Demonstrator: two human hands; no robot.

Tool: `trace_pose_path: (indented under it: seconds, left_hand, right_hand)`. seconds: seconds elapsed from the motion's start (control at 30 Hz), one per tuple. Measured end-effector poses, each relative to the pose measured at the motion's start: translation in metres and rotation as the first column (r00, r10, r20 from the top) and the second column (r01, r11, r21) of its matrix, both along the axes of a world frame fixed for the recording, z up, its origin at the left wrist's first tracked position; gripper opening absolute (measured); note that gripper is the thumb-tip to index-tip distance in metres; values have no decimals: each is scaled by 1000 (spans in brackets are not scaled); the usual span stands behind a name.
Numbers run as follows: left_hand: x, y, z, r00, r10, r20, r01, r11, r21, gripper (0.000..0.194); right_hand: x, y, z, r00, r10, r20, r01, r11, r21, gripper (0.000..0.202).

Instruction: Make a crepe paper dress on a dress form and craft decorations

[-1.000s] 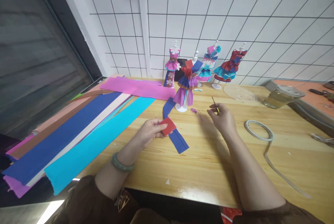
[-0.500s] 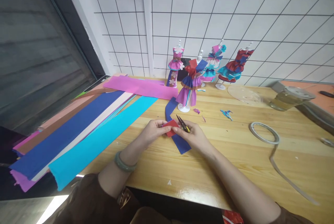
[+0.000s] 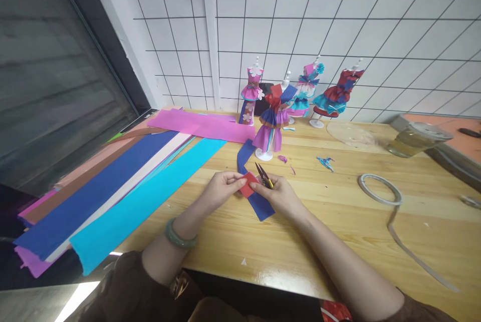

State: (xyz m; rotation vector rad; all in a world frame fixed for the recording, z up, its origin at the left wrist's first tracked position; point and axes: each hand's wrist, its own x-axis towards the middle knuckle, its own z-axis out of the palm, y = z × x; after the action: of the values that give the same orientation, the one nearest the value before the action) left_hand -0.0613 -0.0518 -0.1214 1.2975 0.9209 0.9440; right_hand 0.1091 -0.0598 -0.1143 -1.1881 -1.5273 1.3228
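Between my two hands is a small red paper piece (image 3: 248, 187). My left hand (image 3: 224, 187) pinches its left side between thumb and fingers. My right hand (image 3: 278, 194) presses its thumb on the right side and also keeps scissors (image 3: 265, 177) with yellow-and-black handles in its fingers, blades pointing up and away. A dark blue paper strip (image 3: 262, 207) lies on the table beneath the hands, and its far part bends up toward a small dress form (image 3: 273, 116) in red, blue and purple paper.
Long coloured paper strips (image 3: 150, 189) cover the left of the wooden table (image 3: 319, 242). Three more dressed forms stand at the back. Paper scraps (image 3: 325, 163), a tape roll (image 3: 380, 189) with a loose tail and a cup (image 3: 417, 139) are to the right.
The red piece has turned slightly between my fingers, and my left fingers have shifted a little on its edge. The scissors have tilted slightly. The view has moved a touch.
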Motion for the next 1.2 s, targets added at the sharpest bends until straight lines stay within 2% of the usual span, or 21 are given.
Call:
trace_pose_path:
  seconds: [0.2, 0.43, 0.73, 0.9, 1.03, 1.2]
  left_hand:
    - [0, 0, 2, 1000, 6, 15, -5, 998, -65, 29]
    - [-1, -3, -2, 993, -113, 18, 114, 990, -83, 32]
    - [0, -3, 0, 992, -115, 43, 118, 989, -91, 33]
    - [2, -5, 2, 988, -141, 58, 145, 987, -74, 36]
    - [3, -5, 3, 991, -116, 72, 121, 991, -64, 35]
    - [3, -5, 3, 987, -126, 100, 134, 987, -85, 33]
  right_hand:
    - [1, 2, -3, 1000, -17, -25, 17, 1000, -12, 34]
    - [2, 2, -5, 1000, -18, 9, 18, 999, 26, 29]
    - [2, 1, -2, 997, 65, -38, -66, 997, -28, 31]
    - [2, 1, -3, 998, 64, -27, -65, 997, -28, 32]
    - [2, 0, 0, 998, 66, -3, -66, 998, -11, 33]
    - [1, 1, 0, 1000, 20, 17, -20, 1000, -1, 31]
